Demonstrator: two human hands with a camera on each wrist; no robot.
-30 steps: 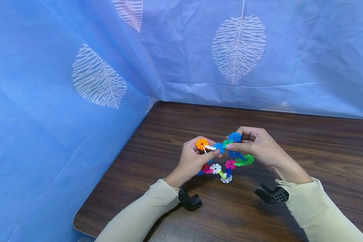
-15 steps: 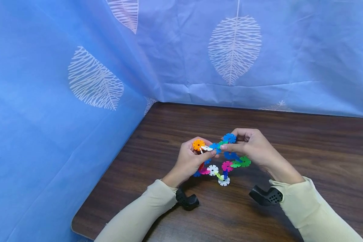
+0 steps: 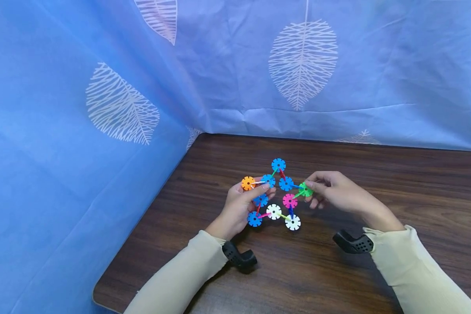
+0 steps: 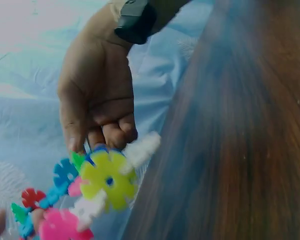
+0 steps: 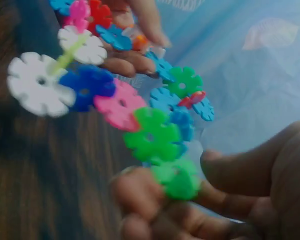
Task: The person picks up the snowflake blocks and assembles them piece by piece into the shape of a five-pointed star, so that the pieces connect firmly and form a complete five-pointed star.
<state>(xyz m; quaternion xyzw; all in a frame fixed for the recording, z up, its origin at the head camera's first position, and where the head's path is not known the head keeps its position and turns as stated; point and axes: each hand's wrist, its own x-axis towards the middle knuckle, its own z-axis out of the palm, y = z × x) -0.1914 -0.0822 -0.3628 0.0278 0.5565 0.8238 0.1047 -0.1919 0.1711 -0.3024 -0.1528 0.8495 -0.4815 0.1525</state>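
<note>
Linked snowflake discs form a star-shaped ring, held above the table between both hands. My left hand (image 3: pixel 233 207) pinches the ring's left side at a blue disc (image 3: pixel 268 180), beside an orange disc (image 3: pixel 248 183). At the right corner, my right hand (image 3: pixel 339 192) pinches a green disc (image 3: pixel 305 189) between thumb and fingers; the right wrist view shows this green disc (image 5: pixel 176 177) close up. A blue disc (image 3: pixel 278 165) tops the star. Lower down hang a pink disc (image 3: pixel 290 201) and a white disc (image 3: pixel 293 222). The left fingers partly hide behind the ring.
Beneath the hands lies a dark wood-grain table (image 3: pixel 298 270) with a rounded front-left corner. A blue curtain (image 3: pixel 235 65) with white leaf prints hangs along its left and back sides. A black wrist mount (image 3: pixel 239 257) sits at each cuff.
My right hand has let go of the discs near the top and now grips the green disc at the right corner. The ring has spread and turned to face the head camera.
</note>
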